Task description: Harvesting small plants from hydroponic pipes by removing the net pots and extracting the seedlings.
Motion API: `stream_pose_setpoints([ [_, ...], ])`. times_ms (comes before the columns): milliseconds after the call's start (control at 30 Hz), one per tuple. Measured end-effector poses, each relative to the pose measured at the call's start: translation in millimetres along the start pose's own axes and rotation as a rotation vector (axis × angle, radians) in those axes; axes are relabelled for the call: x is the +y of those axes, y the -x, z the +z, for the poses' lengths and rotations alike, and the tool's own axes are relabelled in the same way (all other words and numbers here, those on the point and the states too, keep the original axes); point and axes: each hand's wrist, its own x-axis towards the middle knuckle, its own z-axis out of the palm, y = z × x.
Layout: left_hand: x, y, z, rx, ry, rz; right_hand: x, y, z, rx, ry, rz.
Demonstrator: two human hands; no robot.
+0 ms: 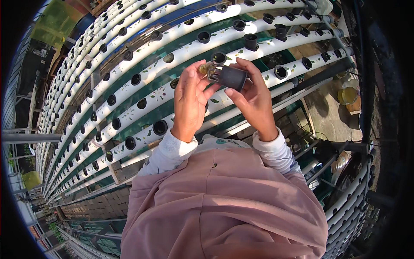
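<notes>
Two hands meet up high in the head view, w/ a small black net cup point(230, 77) held between them, over rows of long white pipes point(142, 64).

Right hand point(254, 97) wraps its fingers round the cup's dark, closed end and holds it on its side, prob. so the open end faces the other hand. Fingers are curled snug, not wide.

Left hand point(189, 101) is half closed. Its fingertips pinch at the cup's open end, where a little yellow-brown plug point(203, 67) shows; I can't tell if it's a sponge or a seed bit. It looks like the plug is being pushed in or pulled out, can't say which.

Cup sits in the air, just above the pipes, not touching them.

Pipes have lots of round holes point(160, 127), some w/ black cups already in them, e.g. one near the top point(250, 41). Holes face up, so cups can drop in and stay put.

Pink clothes point(224, 207) fill the bottom, w/ white striped sleeves point(276, 151) at the wrists.
</notes>
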Motion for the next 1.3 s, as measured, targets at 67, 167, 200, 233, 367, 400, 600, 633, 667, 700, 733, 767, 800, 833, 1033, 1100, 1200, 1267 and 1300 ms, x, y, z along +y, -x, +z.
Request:
stream_pose_setpoints([
  [67,6.1,-1.6,-6.8,0.062,-0.205,0.004,6.5,-7.9,-4.0,0.003,-0.105,0.033],
  [167,12.0,-3.5,-16.4,0.078,-0.338,-0.004,12.0,-12.8,-8.1,-0.015,-0.221,0.102],
  [200,12.9,-4.5,-18.9,0.071,-0.360,0.001,13.7,-13.7,-7.7,-0.023,-0.237,0.121],
  [233,13.5,-5.4,-21.2,0.070,-0.369,-0.005,15.1,-14.2,-7.1,-0.030,-0.254,0.141],
  [367,13.6,-10.9,-27.9,0.045,-0.401,0.047,17.9,-17.7,-6.4,-0.079,-0.268,0.174],
  [400,14.2,-12.9,-29.7,0.033,-0.451,0.051,17.9,-18.7,-6.7,-0.082,-0.246,0.169],
  [600,11.3,-26.6,-37.5,-0.086,-0.625,0.187,15.5,-24.0,-9.9,-0.072,-0.209,0.191],
  [633,9.3,-29.0,-38.0,-0.102,-0.671,0.223,15.3,-25.0,-10.2,-0.063,-0.207,0.196],
  [667,7.8,-31.6,-38.7,-0.121,-0.697,0.260,15.2,-26.0,-10.4,-0.053,-0.205,0.201],
  [700,6.6,-34.5,-39.6,-0.136,-0.728,0.282,15.6,-27.6,-10.0,-0.029,-0.220,0.220],
  [733,5.4,-37.1,-40.5,-0.153,-0.738,0.303,16.6,-29.1,-8.8,-0.003,-0.236,0.240],
  [767,4.4,-39.7,-41.6,-0.165,-0.737,0.307,17.5,-30.4,-8.2,0.023,-0.252,0.262],
  [800,5.1,-43.3,-43.6,-0.199,-0.743,0.311,18.3,-32.9,-8.5,0.028,-0.258,0.266],
  [833,7.6,-47.3,-46.4,-0.228,-0.739,0.299,19.5,-36.4,-8.6,0.032,-0.266,0.270],
  [1033,20.2,-68.7,-54.1,-0.266,-0.791,0.289,24.4,-50.6,-3.3,0.023,-0.293,0.300],
  [1100,23.2,-71.6,-53.2,-0.219,-0.841,0.227,25.0,-52.8,-1.8,0.022,-0.287,0.294],
  [1200,23.1,-72.6,-49.4,-0.169,-0.787,0.202,25.6,-54.4,-1.8,0.023,-0.275,0.277],
  [1267,26.8,-73.3,-50.0,-0.170,-0.843,0.100,26.7,-54.5,-2.1,0.030,-0.278,0.269],
  [1300,27.6,-73.6,-50.4,-0.181,-0.860,0.056,27.5,-54.4,-2.5,0.037,-0.315,0.294],
])
